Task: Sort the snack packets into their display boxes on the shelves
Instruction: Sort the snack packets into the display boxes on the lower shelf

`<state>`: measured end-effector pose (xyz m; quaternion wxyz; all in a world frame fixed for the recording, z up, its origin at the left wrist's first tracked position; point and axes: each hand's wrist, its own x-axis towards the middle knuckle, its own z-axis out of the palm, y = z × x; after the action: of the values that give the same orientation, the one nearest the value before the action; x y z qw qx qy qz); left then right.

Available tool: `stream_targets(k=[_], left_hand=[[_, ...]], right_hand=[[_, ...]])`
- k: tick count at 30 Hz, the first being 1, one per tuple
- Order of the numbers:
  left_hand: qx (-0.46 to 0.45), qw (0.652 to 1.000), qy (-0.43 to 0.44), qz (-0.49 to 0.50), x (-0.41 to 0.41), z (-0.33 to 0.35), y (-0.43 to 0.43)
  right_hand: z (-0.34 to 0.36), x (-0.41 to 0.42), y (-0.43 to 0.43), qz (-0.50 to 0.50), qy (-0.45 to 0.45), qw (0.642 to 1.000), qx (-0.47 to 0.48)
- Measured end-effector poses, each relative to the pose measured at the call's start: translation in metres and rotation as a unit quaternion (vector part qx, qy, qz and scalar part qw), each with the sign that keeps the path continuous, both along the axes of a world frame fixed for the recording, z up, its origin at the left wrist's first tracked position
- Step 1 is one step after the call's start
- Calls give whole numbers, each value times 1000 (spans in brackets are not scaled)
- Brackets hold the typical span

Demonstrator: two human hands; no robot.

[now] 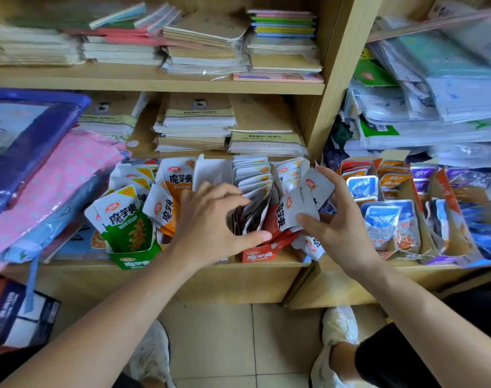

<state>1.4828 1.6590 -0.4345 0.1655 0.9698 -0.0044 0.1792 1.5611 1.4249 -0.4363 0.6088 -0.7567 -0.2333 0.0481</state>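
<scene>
A red display box (256, 256) stands at the front of the lower shelf with a row of red snack packets (254, 177) upright in it. My left hand (210, 219) grips the front packets of that row, thumb at the box's front and fingers curled over their tops. My right hand (336, 214) holds a bunch of white-and-red packets (300, 205) just right of the row. A green box (132, 259) with green packets (124, 219) stands at the left, with orange packets (174, 180) behind it.
Boxes of blue, orange and purple packets (384, 219) fill the right-hand shelf. Notebook stacks (196, 121) lie on the shelves above. Pink and blue bags (42, 175) pile at the left. My shoes (339, 329) stand on the tiled floor below.
</scene>
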Motion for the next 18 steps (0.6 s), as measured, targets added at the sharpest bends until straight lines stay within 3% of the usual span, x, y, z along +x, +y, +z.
stream_targets(k=[3, 9, 18], left_hand=[[33, 996, -77, 6, 11, -7, -15], [-152, 981, -105, 54, 19, -4, -7], [-230, 945, -215, 91, 20, 27, 0]], right_hand=[[1, 0, 1, 0, -2, 1000, -1], [2, 1, 6, -17, -36, 999, -33], [1, 3, 44, -79, -163, 981, -62]])
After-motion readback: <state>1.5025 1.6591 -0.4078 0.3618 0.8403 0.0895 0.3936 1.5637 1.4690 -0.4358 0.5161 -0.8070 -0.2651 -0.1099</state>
